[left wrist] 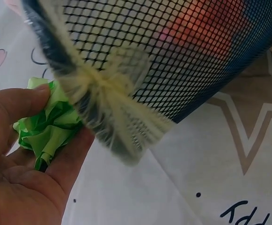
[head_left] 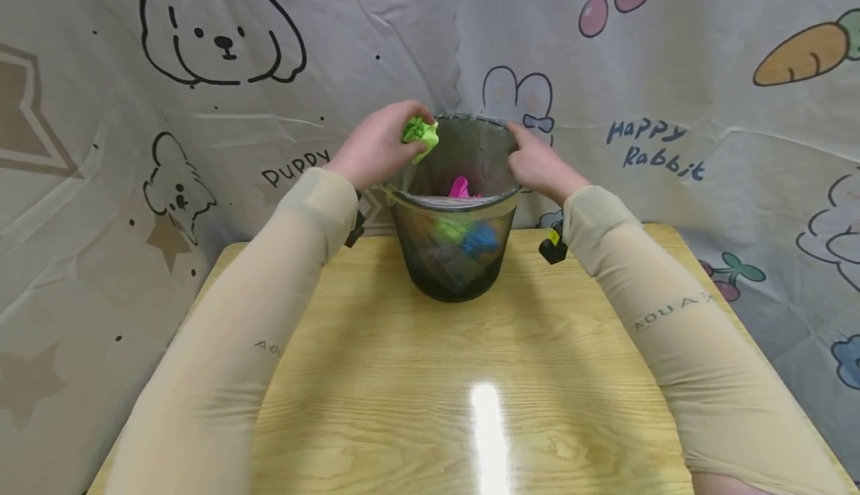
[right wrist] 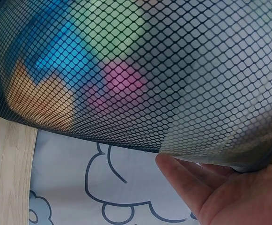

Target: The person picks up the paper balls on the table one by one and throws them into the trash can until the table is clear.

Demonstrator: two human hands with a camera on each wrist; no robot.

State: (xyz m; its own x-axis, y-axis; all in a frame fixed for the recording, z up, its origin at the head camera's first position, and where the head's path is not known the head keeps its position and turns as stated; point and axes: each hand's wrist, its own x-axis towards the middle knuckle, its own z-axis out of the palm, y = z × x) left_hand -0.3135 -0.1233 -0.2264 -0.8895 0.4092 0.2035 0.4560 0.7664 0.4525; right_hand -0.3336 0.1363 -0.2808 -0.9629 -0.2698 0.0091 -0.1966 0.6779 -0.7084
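A black mesh wastebasket (head_left: 452,256) stands upright on the table, lined with a thin see-through bag. My left hand (head_left: 383,144) pinches a crumpled green paper ball (head_left: 419,133) at the basket's left rim. In the left wrist view the paper ball (left wrist: 51,122) sits between thumb and fingers, beside the liner's knot (left wrist: 103,86) on the rim. My right hand (head_left: 540,163) grips the right rim; in the right wrist view its fingers (right wrist: 187,180) lie against the outside of the mesh. Inside are crumpled pieces: pink (head_left: 460,187), blue (head_left: 480,237), green and orange (right wrist: 42,101).
The wooden table (head_left: 430,375) reaches from me to a hanging printed cloth (head_left: 416,32) close behind the basket. That cloth also hangs along the left side. A bright light reflection lies on the table's near part.
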